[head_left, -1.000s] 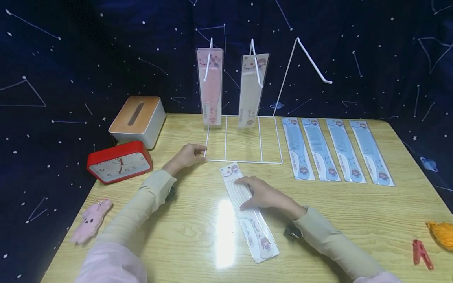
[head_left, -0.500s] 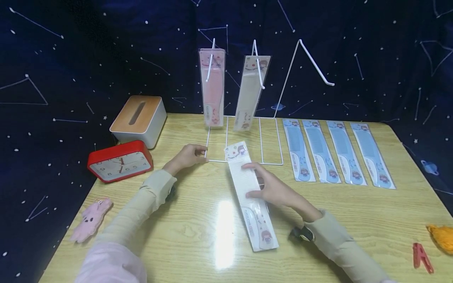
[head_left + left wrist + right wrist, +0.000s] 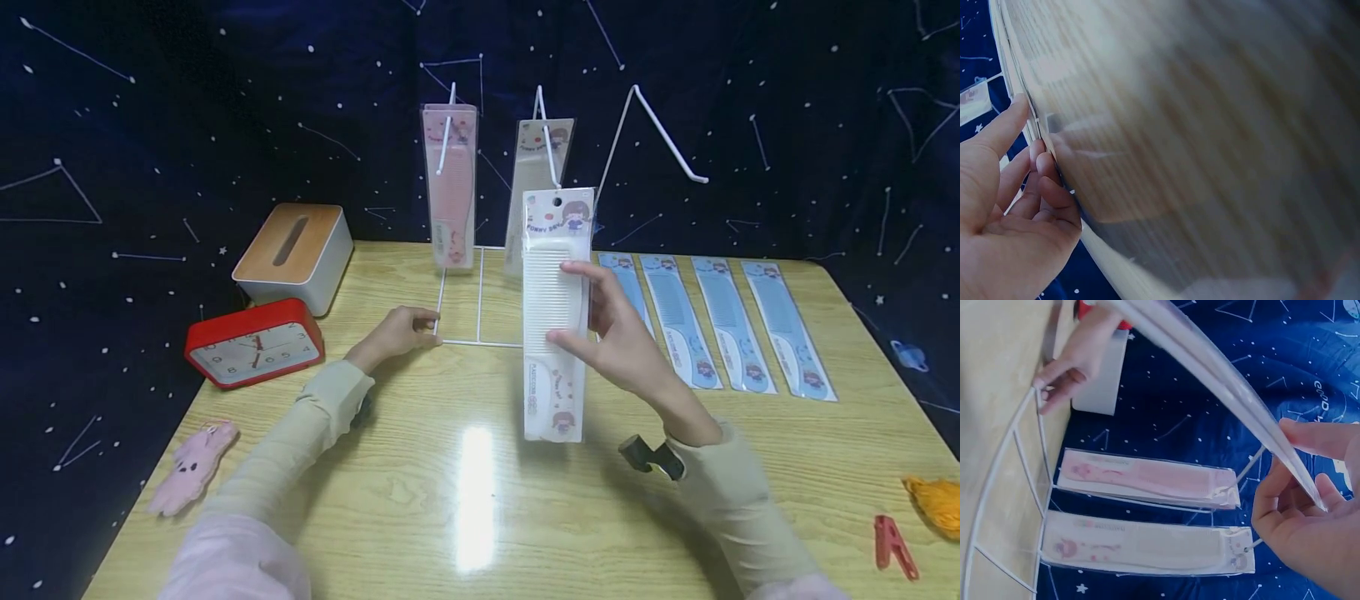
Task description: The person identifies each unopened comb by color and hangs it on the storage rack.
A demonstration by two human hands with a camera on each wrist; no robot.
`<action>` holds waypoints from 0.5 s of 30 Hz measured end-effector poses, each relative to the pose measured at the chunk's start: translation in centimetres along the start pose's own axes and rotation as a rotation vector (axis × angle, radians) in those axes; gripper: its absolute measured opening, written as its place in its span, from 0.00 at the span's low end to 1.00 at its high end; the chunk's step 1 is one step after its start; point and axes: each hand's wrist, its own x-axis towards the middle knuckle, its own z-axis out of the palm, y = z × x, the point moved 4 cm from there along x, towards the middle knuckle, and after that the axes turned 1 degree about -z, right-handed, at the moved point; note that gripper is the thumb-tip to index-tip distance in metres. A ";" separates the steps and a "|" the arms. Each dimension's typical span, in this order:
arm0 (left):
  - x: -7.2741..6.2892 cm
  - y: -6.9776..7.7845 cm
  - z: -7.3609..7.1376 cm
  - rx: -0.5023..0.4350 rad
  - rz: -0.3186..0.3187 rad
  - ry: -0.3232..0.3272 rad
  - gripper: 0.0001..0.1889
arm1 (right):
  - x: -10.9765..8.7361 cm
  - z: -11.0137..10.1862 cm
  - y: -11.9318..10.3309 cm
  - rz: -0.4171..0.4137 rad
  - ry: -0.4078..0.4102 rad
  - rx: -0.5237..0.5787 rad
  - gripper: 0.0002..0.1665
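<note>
Right hand (image 3: 626,337): grasping, thumb and fingers pinching the right edge of a white plastic comb in a flat, clear printed package (image 3: 551,304). The package stands upright just right of the frame's centre, above the table, its punched hole at the top. That top lies just below the tip of the middle hook; contact between the 2 cannot be determined.

Left hand (image 3: 397,331): grasping, fingertips pinching the lower left corner of the base of a white metal-wire display rack (image 3: 481,296), left of centre.

The rack has 3 hooks across the upper centre. A pink comb in clear packaging (image 3: 450,192) hangs on the left hook; an off-white comb in clear packaging (image 3: 528,167) hangs on the middle 1, partly hidden behind the held package.

On the pale wood-grain table (image 3: 390,517), 4 light-blue packaged combs (image 3: 681,321) lie in a row right of centre, the leftmost partly covered by the right hand. A red-framed clock (image 3: 255,343) stands at left.
</note>
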 end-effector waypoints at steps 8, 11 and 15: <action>0.0 0.0 0.0 -0.004 0.000 -0.003 0.29 | 1.3 -0.5 0.1 0.022 0.014 -0.010 0.44; 0.0 0.0 0.0 -0.003 -0.004 -0.003 0.29 | 1.7 -0.6 0.5 0.041 0.012 -0.013 0.45; 0.0 -0.1 0.0 0.000 -0.007 -0.001 0.29 | 2.8 -0.6 1.3 0.066 0.001 0.008 0.45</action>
